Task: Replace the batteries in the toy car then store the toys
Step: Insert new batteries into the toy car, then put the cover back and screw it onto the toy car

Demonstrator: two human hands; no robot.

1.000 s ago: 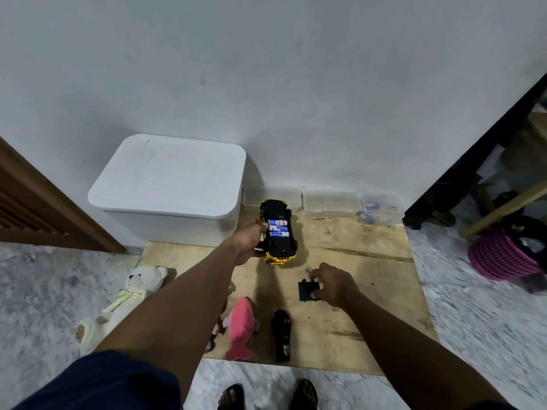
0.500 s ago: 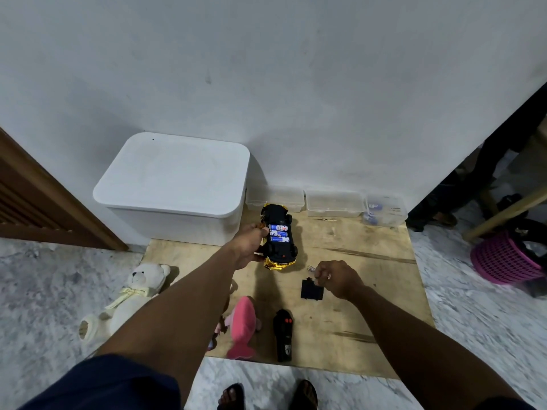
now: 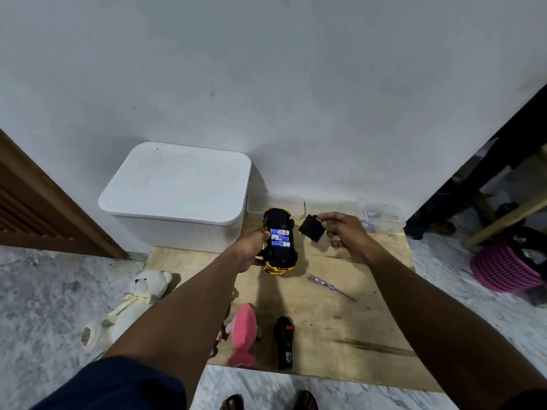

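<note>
Left hand grips car flank, batteries up; right hand pinches cover corner beside that grip; probably light stiff plastic, hold by edges.

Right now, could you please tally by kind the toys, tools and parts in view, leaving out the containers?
Plush toys: 2 (teddy, pink plush)
Car: 1
Remote: 1
Screwdriver: 1
Cover: 1
Total: 6

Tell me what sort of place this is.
Probably a room in a home: a marble-patterned floor, a plywood board laid on it, a white teddy bear, and a lidded white storage bin against the wall.
</note>
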